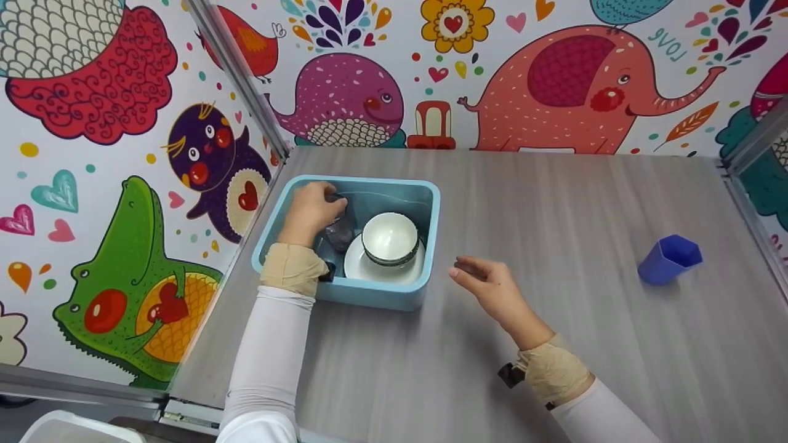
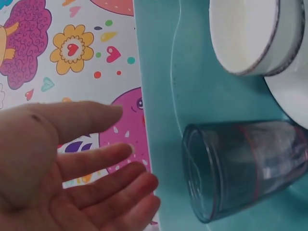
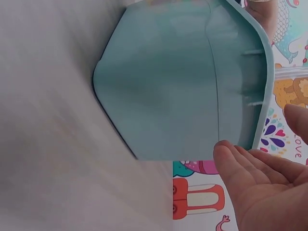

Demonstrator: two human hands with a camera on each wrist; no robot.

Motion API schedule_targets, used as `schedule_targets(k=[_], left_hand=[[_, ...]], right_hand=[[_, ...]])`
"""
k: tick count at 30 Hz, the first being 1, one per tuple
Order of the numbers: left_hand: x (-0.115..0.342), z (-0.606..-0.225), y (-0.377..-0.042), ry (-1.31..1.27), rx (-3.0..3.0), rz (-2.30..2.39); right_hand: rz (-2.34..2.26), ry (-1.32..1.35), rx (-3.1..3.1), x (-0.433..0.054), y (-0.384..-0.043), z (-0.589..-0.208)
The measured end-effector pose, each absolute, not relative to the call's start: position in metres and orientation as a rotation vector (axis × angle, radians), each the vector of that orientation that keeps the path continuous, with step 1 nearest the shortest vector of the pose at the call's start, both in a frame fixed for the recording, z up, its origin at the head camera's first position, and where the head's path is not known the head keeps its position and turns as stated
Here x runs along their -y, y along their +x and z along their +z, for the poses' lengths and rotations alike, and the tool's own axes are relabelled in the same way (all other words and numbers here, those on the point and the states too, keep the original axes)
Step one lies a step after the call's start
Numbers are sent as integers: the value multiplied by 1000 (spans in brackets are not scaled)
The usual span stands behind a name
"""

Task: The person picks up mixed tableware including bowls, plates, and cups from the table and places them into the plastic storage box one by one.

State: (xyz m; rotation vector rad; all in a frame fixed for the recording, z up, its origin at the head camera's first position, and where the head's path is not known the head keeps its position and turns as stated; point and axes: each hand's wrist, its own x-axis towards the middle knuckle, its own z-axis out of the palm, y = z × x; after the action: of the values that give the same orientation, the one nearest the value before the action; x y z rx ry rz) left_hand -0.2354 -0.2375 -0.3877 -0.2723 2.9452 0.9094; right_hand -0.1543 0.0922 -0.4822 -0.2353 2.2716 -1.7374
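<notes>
A light blue plastic tub (image 1: 369, 295) stands on the left part of the table. Inside it, a stack of white dark-rimmed bowls (image 1: 389, 239) sits on a white plate (image 1: 357, 271). Beside them a clear greyish tumbler (image 2: 240, 163) lies on its side, its mouth facing my left hand (image 2: 91, 168). That hand (image 1: 311, 212) is over the tub's left end, fingers loosely bent, with a gap to the tumbler in the left wrist view. My right hand (image 1: 492, 286) hovers to the right of the tub, fingers relaxed and holding nothing.
A blue six-sided cup (image 1: 668, 261) stands at the table's right. Cartoon-printed panels (image 1: 351, 98) with metal frame bars (image 1: 246, 80) border the back and sides. A white container (image 1: 80, 427) shows at the lower left, below the table edge.
</notes>
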Motion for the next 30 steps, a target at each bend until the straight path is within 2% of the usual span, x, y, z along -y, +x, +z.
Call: schedule_targets(k=[30], left_hand=[[198, -381, -227, -100, -2908, 1001]], right_hand=[[-1796, 139, -2353, -176, -158, -485]])
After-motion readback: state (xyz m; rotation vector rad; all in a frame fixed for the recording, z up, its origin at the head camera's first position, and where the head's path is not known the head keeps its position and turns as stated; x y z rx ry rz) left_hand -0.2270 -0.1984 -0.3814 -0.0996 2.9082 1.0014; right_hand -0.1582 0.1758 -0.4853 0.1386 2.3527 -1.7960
